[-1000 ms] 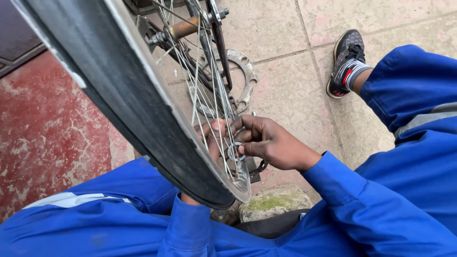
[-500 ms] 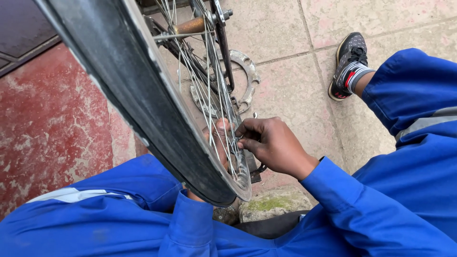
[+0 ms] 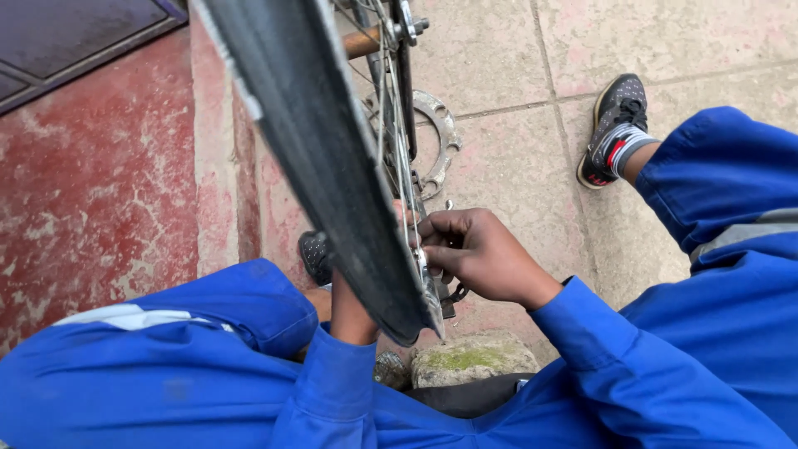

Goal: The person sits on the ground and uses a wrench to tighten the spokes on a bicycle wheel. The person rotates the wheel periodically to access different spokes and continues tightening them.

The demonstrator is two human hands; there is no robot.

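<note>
1. Black rubber bicycle tyre on its spoked metal wheel (image 3: 324, 166) runs from the far top edge down to the near centre, betw. the person's two blue-sleeved arms.
2. Right hand (image 3: 478, 254) sits just right of the wheel's near end, fingers curled and pinched at the silver rim and thin spokes (image 3: 397, 141); whatever small part it pinches is too hidden to name.
3. Left hand is almost all behind the tyre; only the left wrist (image 3: 349, 312) shows, coming up from the blue cuff on the near left side. Can't tell if that hand is open or closed, or what it holds.
4. Round grey toothed metal chainring (image 3: 440, 133) lies flat on the paving, far side of the right hand, partly seen thru the spokes.
5. Brown rusty axle rod w/ metal nut (image 3: 386, 35) sticks out at the far top, by the hub.
6. Black dotted sneaker w/ striped sock (image 3: 615, 125) rests on the pale stone paving (image 3: 515, 83), well to the right.
7. A second dark shoe (image 3: 314, 254) peeks out left of the tyre.
8. Mossy grey stone (image 3: 474, 359) sits near, just below the wheel's lowest point.
9. Worn red-painted concrete step (image 3: 100, 191) fills the left side.
</note>
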